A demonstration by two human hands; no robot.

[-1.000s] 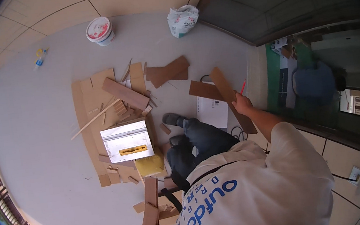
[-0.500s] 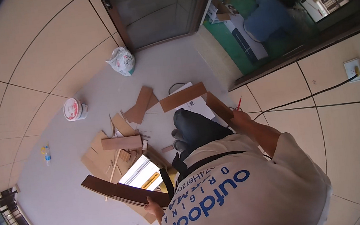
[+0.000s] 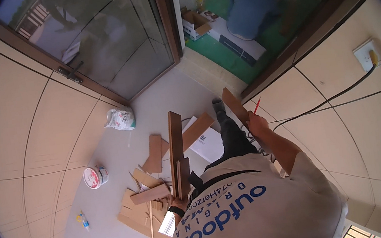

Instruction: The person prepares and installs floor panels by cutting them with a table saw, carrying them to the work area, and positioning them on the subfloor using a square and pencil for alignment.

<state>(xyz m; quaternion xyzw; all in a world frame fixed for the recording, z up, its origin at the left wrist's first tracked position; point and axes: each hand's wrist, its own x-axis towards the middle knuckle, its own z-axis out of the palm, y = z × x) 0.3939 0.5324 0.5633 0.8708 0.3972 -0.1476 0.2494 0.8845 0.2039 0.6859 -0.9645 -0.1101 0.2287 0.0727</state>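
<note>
While the grey flr (image 3: pixel 118 151) is supporting brown cardboard (image 3: pixel 134 220) at lower L, a long plank (image 3: pixel 174 140) and a short plank (image 3: pixel 184 174) are projecting fwd from the L hand (image 3: pixel 179 203), its fingers grasping both nr the lower ends. A third plank (image 3: pixel 234 105) is extending fwd from the R hand (image 3: pixel 257 124), fingers gripping it. A red pencil (image 3: pixel 257 105) is protruding beside those fingers.

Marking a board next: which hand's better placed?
Right, probably: the right hand holds a red pencil-like stick plus one board, while the left hand grips at least two boards, with no marking tool visible in it.
</note>
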